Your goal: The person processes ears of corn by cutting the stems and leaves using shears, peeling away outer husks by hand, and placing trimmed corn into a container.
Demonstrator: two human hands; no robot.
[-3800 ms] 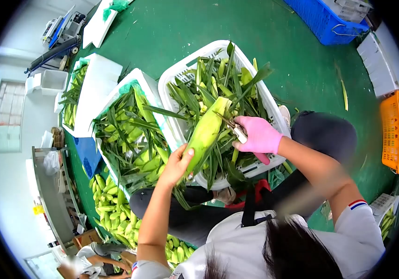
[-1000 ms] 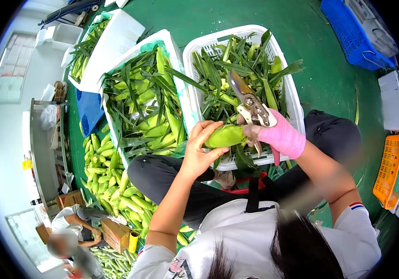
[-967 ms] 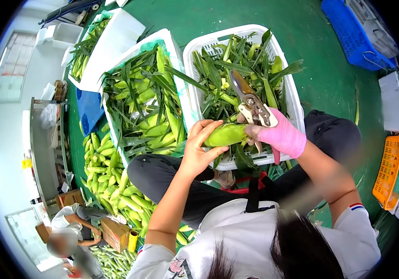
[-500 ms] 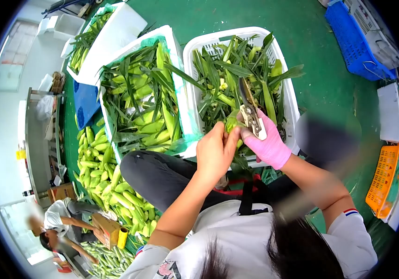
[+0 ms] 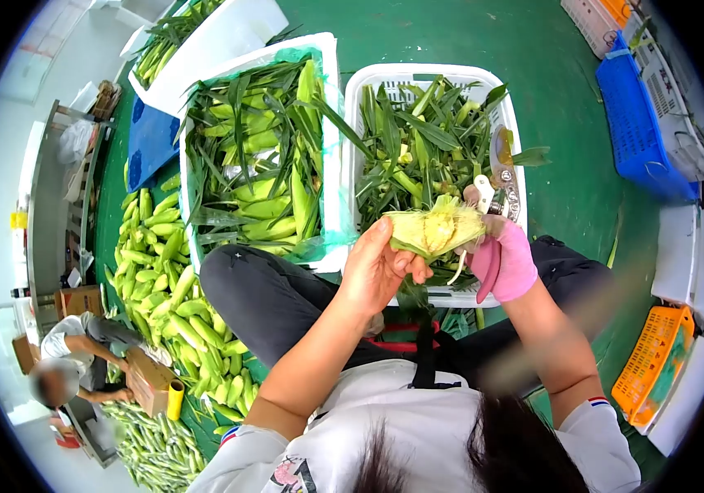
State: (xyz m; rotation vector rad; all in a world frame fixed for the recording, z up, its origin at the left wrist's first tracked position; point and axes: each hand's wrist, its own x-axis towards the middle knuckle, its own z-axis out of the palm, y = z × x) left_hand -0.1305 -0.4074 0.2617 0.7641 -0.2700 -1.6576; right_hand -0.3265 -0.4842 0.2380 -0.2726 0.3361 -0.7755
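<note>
My left hand (image 5: 378,269) is wrapped round the lower end of an ear of corn (image 5: 432,228), whose husk is parted at the top so that pale yellow insides and silk show. At the ear's other end is my right hand (image 5: 504,256), in a pink glove with grey fingertips. It holds pruning shears (image 5: 501,185), blades pointing up and away from me. Beneath both hands stands a white basket (image 5: 515,123) full of green husks and leaves (image 5: 418,135). To its left is a white foam box (image 5: 330,164) of leafy corn ears (image 5: 266,209).
Many ears (image 5: 204,333) are piled on the green floor at the left. Beyond them a person (image 5: 81,345) bends by a cardboard box (image 5: 148,382). A blue crate (image 5: 635,131) and an orange crate (image 5: 644,361) stand at the right. A second foam box (image 5: 220,49) is at the upper left.
The ear, whole and green before, now shows its pale inside in my left hand. The shears have moved right and are held upright in my right hand. The view has shifted.
</note>
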